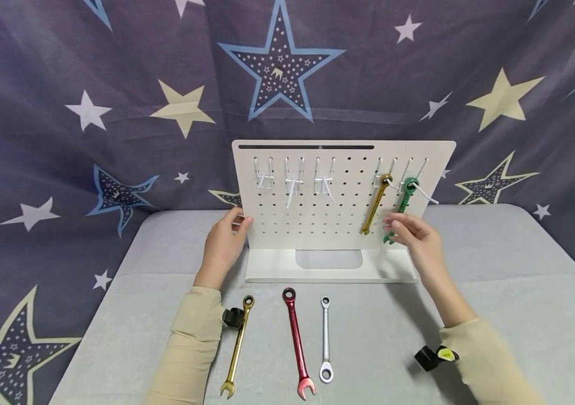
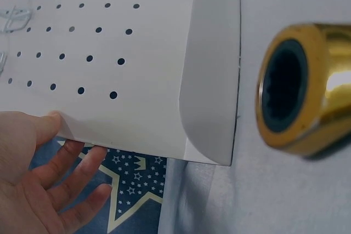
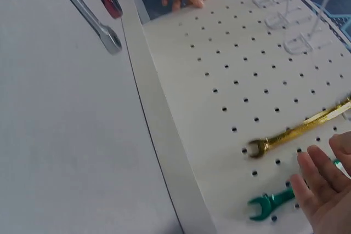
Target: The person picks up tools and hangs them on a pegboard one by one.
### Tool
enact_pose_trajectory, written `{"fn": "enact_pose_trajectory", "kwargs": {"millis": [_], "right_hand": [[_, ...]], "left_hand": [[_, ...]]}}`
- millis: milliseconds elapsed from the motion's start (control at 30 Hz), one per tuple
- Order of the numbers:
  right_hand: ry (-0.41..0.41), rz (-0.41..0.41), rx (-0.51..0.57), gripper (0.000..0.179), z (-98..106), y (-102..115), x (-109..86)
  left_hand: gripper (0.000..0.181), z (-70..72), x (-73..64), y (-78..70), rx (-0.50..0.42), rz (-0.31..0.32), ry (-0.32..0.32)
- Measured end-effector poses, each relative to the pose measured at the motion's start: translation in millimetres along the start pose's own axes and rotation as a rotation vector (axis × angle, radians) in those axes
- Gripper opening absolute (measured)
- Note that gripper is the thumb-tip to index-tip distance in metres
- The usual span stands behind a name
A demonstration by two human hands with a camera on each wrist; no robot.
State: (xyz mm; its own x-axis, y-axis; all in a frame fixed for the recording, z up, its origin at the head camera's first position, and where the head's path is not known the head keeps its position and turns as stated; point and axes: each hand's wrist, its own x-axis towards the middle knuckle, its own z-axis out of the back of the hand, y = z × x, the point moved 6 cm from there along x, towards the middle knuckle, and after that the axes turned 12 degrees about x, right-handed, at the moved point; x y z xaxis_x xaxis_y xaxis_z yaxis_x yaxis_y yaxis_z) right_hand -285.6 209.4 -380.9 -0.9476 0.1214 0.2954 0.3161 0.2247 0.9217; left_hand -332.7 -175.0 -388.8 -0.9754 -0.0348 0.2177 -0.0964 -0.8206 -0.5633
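A white pegboard (image 1: 313,216) stands upright on its base. My left hand (image 1: 224,242) pinches its left edge, thumb on the front face and fingertips (image 2: 96,154) behind. On the right side, a gold wrench (image 1: 376,205) and a green wrench (image 1: 407,194) hang by their ring ends from white hooks. My right hand (image 1: 419,242) is at the green wrench, partly covering its shaft; in the right wrist view its fingers (image 3: 323,171) are extended and spread from the thumb. In front of the board lie another gold wrench (image 1: 238,349), a red wrench (image 1: 296,340) and a silver wrench (image 1: 325,337).
Three white hooks (image 1: 295,183) without wrenches stick out from the left half of the board. The table (image 1: 368,349) has a light grey cover. Behind it hangs a dark curtain (image 1: 348,84) printed with stars. The base has a cutout (image 1: 329,259).
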Motion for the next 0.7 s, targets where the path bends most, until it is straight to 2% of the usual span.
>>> {"fn": "enact_pose_trajectory", "kwargs": {"millis": [100,300,700], "right_hand": [[-0.028,0.010,0.039,0.020,10.2,2.6,-1.2],[-0.077,0.037,0.046,0.020,31.8,7.0,-0.8],[-0.259,0.027,0.037,0.011,63.6,12.0,6.2]], "left_hand": [[0.028,0.3,0.0,-0.3,0.000,0.001,-0.001],[0.027,0.9,0.5,-0.7,-0.001,0.002,-0.003],[0.027,0.7,-1.0,-1.4,-0.008,-0.009,-0.006]]}}
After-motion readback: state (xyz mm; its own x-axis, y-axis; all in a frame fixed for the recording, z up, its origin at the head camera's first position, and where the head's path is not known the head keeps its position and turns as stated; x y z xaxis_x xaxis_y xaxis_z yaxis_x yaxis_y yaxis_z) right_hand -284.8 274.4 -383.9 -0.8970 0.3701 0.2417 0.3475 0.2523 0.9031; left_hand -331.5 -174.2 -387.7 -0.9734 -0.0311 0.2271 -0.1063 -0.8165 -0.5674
